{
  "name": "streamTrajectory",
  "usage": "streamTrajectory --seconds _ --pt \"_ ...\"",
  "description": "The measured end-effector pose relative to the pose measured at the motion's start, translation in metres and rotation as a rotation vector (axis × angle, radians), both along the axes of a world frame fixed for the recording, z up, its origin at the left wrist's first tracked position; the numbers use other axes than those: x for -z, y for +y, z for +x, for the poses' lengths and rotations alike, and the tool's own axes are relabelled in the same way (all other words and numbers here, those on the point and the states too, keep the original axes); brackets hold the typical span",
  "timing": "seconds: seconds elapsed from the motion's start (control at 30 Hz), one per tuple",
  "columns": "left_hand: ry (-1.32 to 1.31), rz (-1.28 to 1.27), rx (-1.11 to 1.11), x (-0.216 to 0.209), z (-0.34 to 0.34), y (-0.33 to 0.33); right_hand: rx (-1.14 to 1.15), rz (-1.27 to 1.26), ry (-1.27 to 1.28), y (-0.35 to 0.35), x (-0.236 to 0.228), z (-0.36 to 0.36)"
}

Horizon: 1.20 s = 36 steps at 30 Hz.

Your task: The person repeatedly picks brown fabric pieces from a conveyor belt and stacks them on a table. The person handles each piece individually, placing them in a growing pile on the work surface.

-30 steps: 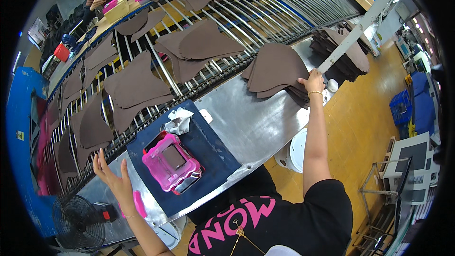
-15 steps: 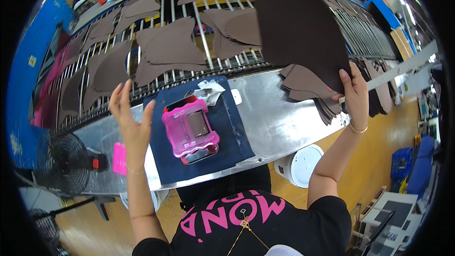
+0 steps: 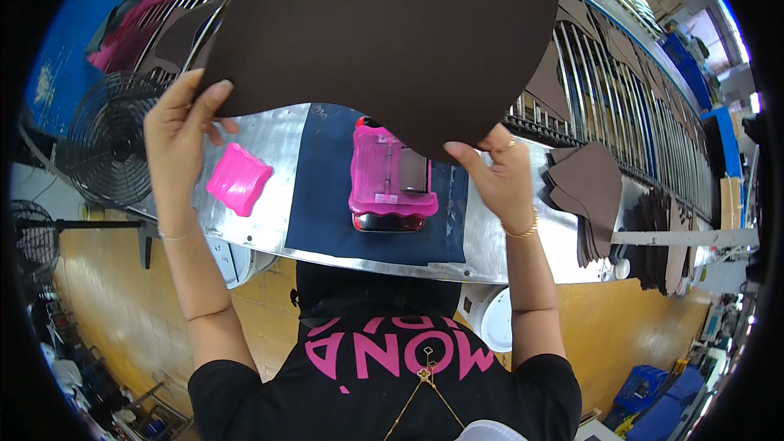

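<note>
A large dark brown cut sheet (image 3: pixel 384 33) with curved edges is held up over the table between both hands. My left hand (image 3: pixel 181 126) pinches its lower left corner between thumb and fingers. At its lower right corner, my right hand (image 3: pixel 502 184) grips with the thumb on the near face; some fingers are hidden behind the sheet. Below it, a pink plastic device (image 3: pixel 371 167) with a wavy rim and a red and black base sits on a dark blue mat (image 3: pixel 322 196). The sheet covers part of the device's far side. Near my left forearm lies a wavy-edged pink plate (image 3: pixel 239 180).
A stack of brown cut pieces (image 3: pixel 592 188) lies right of the mat on the metal table (image 3: pixel 269 229). A roller conveyor (image 3: pixel 645 98) carrying brown pieces runs behind. A black fan (image 3: pixel 106 147) stands left. A white bar (image 3: pixel 686 237) juts in from the right. A white bucket (image 3: pixel 496 322) stands below.
The brown sheet has come from the right to in front of me. My left hand, empty before, now holds its left corner. My right hand has moved left with the sheet; the view has turned.
</note>
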<state>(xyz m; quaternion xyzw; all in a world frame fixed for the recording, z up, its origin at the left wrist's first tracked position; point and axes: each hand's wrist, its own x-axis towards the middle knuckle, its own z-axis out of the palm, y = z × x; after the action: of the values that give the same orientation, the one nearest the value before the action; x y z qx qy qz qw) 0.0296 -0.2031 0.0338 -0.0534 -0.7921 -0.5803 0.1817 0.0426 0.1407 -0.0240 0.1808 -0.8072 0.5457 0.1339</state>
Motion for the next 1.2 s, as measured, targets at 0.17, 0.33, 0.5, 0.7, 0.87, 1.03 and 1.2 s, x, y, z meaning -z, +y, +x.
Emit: streamTrajectory --seconds 0.17,0.33,0.5,0.7,0.87,1.03,1.2 --pt "-0.025 -0.115 -0.210 -0.016 0.018 -0.032 0.017 0.144 0.161 -0.031 0.009 -0.008" --pt "-0.084 -0.115 -0.151 -0.010 0.027 -0.030 -0.023 0.249 0.245 -0.029 0.013 -0.006" --pt "-0.149 -0.125 0.063 0.020 0.019 -0.012 0.035 0.335 0.267 0.016 0.027 0.005" --pt "-0.192 -0.285 0.240 0.038 0.010 0.049 0.215 0.347 0.052 0.065 0.057 0.042" --pt "0.106 -0.579 0.389 0.043 -0.007 0.089 0.418 0.249 -0.058 0.111 0.080 0.073" --pt "0.172 -0.594 0.529 0.043 -0.009 0.136 0.574 0.067 -0.035 0.165 0.051 0.097" --pt "0.392 -0.706 0.578 0.040 -0.011 0.183 0.602 -0.059 -0.154 0.207 0.006 0.118"
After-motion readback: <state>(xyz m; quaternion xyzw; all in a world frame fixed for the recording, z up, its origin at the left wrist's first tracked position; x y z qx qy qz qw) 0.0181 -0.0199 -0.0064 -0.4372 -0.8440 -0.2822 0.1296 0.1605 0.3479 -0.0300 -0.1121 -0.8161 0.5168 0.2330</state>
